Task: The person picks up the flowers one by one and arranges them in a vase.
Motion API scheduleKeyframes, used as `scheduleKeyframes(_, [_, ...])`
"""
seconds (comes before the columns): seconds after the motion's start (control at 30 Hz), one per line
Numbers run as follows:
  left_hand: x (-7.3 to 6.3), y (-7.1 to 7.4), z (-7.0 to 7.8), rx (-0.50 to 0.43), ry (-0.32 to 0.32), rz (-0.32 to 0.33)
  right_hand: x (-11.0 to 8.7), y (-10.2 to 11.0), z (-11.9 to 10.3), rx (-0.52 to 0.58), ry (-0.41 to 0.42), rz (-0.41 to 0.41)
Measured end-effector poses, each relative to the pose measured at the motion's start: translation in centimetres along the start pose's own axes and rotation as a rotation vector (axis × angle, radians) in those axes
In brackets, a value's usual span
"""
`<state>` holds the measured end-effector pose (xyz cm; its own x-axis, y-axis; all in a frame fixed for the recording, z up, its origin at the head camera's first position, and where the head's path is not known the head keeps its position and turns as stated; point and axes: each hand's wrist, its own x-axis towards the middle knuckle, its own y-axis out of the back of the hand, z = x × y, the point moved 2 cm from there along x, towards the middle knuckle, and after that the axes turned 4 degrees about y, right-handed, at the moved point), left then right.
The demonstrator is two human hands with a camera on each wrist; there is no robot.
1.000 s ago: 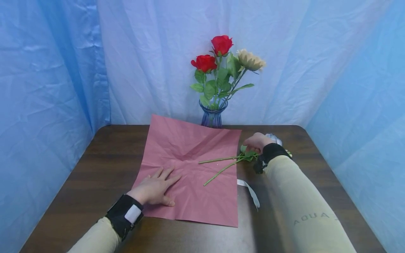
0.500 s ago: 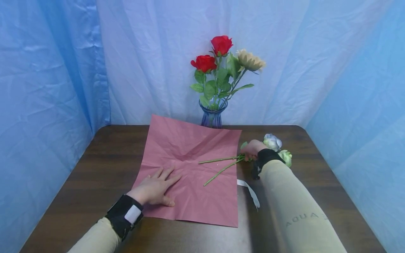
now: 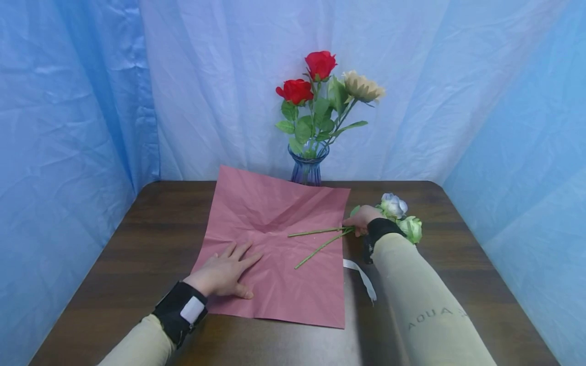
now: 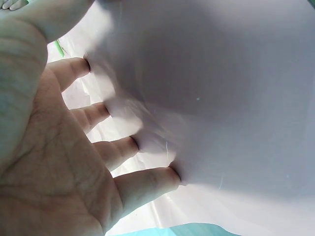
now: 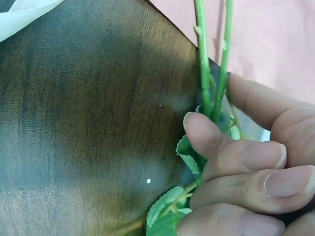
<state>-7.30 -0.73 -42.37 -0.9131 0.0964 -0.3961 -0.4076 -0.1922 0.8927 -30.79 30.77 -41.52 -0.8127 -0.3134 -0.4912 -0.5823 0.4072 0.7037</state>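
My left hand [image 3: 224,274] lies with spread fingers on a sheet of pink wrapping paper [image 3: 297,300]. In the left wrist view its fingertips press on the creased sheet. Just past the paper's right edge, my right hand [image 3: 363,218] grips two roses by their green stems [image 5: 204,64]. The right wrist view has the fingers curled round the stems, with leaves [image 5: 167,206] beside them. Beyond the wrist show the roses' heads, one pale blue rose [image 3: 393,205] and one pale green rose [image 3: 411,229]. The cut stem ends lie over the paper.
A blue glass vase [image 3: 306,170] with two red roses [image 3: 295,91] and a cream flower [image 3: 362,87] stands behind the paper. White ribbon [image 3: 363,277] sticks out from under the sheet's right edge. Blue curtains [image 3: 220,91] surround the dark wooden table [image 3: 151,244].
My right hand has slid left and slightly down along the roses toward the paper, and both rose heads have come into view. The left hand, paper and stem ends have hardly moved.
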Motion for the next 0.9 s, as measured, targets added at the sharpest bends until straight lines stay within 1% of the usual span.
scheduleKeyframes(0.17, [0.0, 0.0, 0.0, -0.003, 0.0, 0.0, 0.0, -0.1, -0.1, -0.069, -0.01, 0.002])
scheduleKeyframes(0.27, [0.0, 0.0, 0.0, -0.01, -0.006, -0.001, -0.1, 0.0, -0.1, -0.105, 0.005, 0.01])
scheduleKeyframes(0.4, [0.0, 0.1, 0.0, -0.009, -0.008, -0.006, -0.5, 0.4, 0.1, -0.073, 0.027, 0.047])
scheduleKeyframes(0.53, [0.0, 0.2, 0.1, -0.011, -0.009, -0.011, -1.1, 1.0, 0.9, 0.008, 0.008, 0.068])
scheduleKeyframes(0.67, [-0.1, 0.3, 0.1, -0.023, -0.008, -0.008, -1.6, 1.6, 2.0, 0.156, -0.035, 0.085])
scheduleKeyframes(0.77, [-0.2, 0.3, 0.1, -0.026, -0.008, -0.006, -1.6, 2.0, 3.0, 0.25, -0.046, 0.105])
scheduleKeyframes(0.83, [-0.1, 0.2, 0.1, -0.029, -0.01, -0.008, -1.6, 2.2, 3.7, 0.275, -0.049, 0.104])
scheduleKeyframes(0.9, [0.0, 0.1, 0.0, -0.03, -0.003, -0.01, -1.5, 2.5, 4.3, 0.277, -0.05, 0.101])
